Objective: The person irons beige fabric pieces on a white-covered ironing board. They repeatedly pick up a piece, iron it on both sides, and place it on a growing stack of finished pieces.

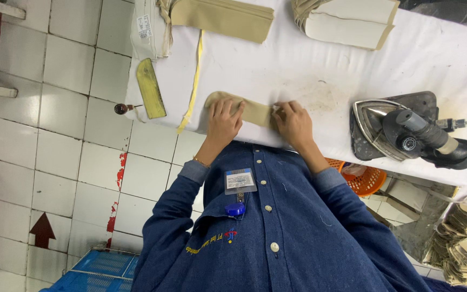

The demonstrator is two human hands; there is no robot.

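Hands at a white padded surface (320, 70). Left hand (224, 121) lies flat on a small tan fabric piece (255, 112) near the front edge, fingers spread apart; right hand (294, 123) presses its other end, fingers drawn together on the cloth. Steam iron (406, 132) rests on a dark mat (422, 103) well to the right. Yellow tape strip (193, 86) and a yellow wooden block (150, 88) lie to the left. Tan fabric stacks (222, 19) sit along the far edge.
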